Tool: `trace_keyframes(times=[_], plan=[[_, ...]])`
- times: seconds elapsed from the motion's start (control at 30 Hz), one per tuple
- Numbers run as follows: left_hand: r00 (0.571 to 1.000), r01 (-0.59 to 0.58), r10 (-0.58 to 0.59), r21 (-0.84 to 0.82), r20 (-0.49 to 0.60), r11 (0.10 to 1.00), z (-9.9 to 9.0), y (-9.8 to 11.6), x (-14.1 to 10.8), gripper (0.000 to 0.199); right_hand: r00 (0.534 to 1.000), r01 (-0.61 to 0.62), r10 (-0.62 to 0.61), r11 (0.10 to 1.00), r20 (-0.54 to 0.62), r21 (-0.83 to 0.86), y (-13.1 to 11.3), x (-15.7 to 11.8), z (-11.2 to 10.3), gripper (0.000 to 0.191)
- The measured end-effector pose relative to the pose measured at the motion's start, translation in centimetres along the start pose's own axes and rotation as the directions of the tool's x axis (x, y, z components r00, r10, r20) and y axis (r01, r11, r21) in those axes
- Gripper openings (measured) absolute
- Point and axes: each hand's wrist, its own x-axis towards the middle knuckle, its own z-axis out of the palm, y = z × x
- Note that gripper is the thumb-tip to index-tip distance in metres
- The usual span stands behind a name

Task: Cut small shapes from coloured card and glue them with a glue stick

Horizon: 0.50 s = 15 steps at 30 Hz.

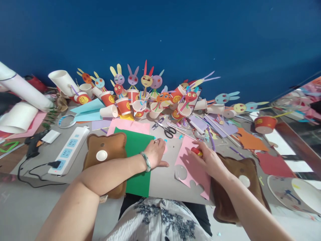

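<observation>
My left hand (155,154), a bangle at its wrist, rests at the right edge of a green sheet (137,150). Its fingertips bend down onto the table by a small pink paper piece (165,147), mostly covered, and the thumb is stretched apart. Gripped in my right hand (209,159) is a small red and yellow object (196,151), partly hidden by the fingers. Beneath that hand lies a pink sheet (184,160) with a round hole and scalloped cut-outs. Black-handled scissors (169,132) lie beyond my left hand.
Paper cups (123,105) with rabbit-faced paper figures line the back. Brown cushions (106,147) flank the work area. A power strip (70,150) and glue gun (35,144) sit left, with a cord at the front. Orange paper (250,140) and a round container (293,194) are right.
</observation>
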Motion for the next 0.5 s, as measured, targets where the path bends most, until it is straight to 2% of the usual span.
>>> trace_keyframes(times=[0.07, 0.17, 0.4, 0.5], plan=[[1.0, -0.008, 0.008, -0.006, 0.012, 1.0, -0.03, -0.02, 0.02, 0.098, 0.999, -0.01, 0.009, 1.0, -0.043, -0.018, 0.29, -0.19, 0.17, 0.033], [1.0, -0.011, 0.011, -0.003, 0.017, 1.0, 0.01, -0.02, 0.09, 0.099, 0.995, 0.071, -0.073, 0.997, -0.068, -0.037, 0.54, -0.4, 0.21, 0.026], [1.0, -0.013, 0.013, -0.007, 0.018, 1.0, -0.22, 0.01, 0.11, 0.097, 0.995, 0.083, -0.082, 0.996, 0.048, -0.027, -0.06, -0.26, -0.18, 0.032], [1.0, -0.012, 0.012, -0.011, 0.015, 1.0, -0.34, -0.07, 0.0, 0.096, 0.996, 0.076, -0.075, 0.997, 0.055, -0.02, 0.21, -0.14, 0.01, 0.03]])
